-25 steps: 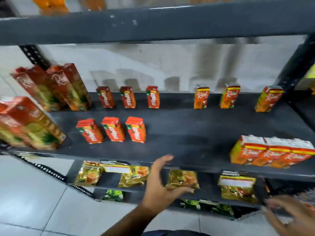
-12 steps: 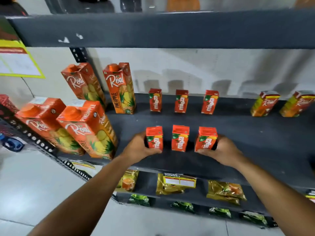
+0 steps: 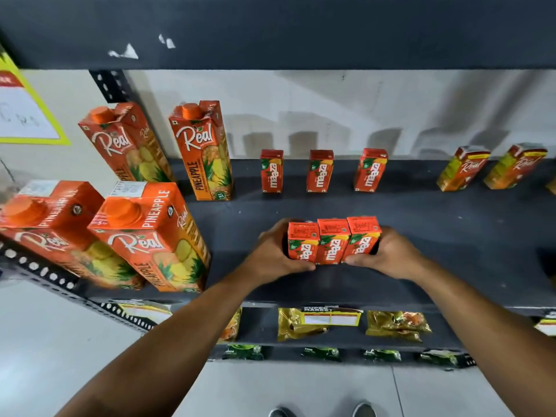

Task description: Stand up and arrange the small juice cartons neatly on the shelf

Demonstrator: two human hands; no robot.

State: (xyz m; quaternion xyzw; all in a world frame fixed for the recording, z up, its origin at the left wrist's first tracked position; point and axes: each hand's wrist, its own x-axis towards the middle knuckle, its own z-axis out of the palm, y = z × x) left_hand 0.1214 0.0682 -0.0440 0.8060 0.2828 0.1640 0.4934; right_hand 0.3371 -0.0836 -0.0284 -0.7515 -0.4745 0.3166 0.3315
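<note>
Three small red Maaza cartons (image 3: 332, 242) stand upright, pressed side by side, on the dark shelf (image 3: 436, 236) near its front. My left hand (image 3: 275, 254) clasps the left end of the trio and my right hand (image 3: 388, 254) clasps the right end, squeezing them together. Behind them, at the back of the shelf, three more small Maaza cartons (image 3: 320, 171) stand upright with gaps between them. Further right at the back, two small Real cartons (image 3: 463, 168) lean a little.
Large Real pineapple cartons stand at the left: two at the front (image 3: 150, 236) and two at the back (image 3: 204, 152). A shelf board (image 3: 301, 28) hangs overhead. Yellow snack packets (image 3: 397, 325) and green packets lie on lower shelves. A yellow-edged sign (image 3: 27, 112) hangs at left.
My hands came up from below the shelf, reached the front three cartons and pushed them together until they touch. The view shifted right along the shelf and closer.
</note>
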